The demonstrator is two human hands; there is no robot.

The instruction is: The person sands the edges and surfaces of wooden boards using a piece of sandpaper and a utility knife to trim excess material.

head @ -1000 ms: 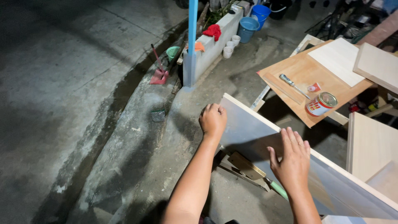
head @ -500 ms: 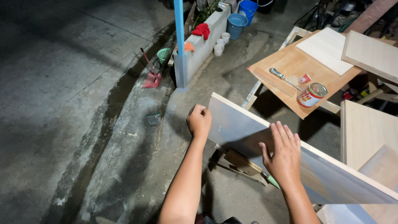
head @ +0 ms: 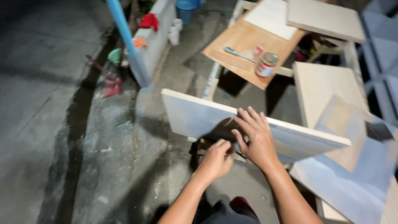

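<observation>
A long white board point(head: 190, 116) stands on its edge across the middle of the view, above a concrete floor. My right hand point(head: 255, 139) lies spread against its near face, fingertips at the top edge, steadying it. My left hand point(head: 215, 161) is curled just below and left of the right one, at the board's lower edge. Under the board lies a brush-like tool point(head: 199, 148), mostly hidden. Whether the left fingers pinch the tool or the board's edge is unclear.
A tilted brown panel point(head: 242, 39) at the back holds a paint can point(head: 266, 64) and a putty knife point(head: 237, 52). Pale boards point(head: 321, 85) and a greyish one point(head: 356, 182) lie right. A blue pole point(head: 124, 29), low wall point(head: 159, 31), blue bucket point(head: 186, 8) and red dustpan point(head: 111, 86) stand left.
My left hand has left the board's far top corner and dropped to its lower edge beside the right hand. The view has shifted right, and the board's left end now stands free.
</observation>
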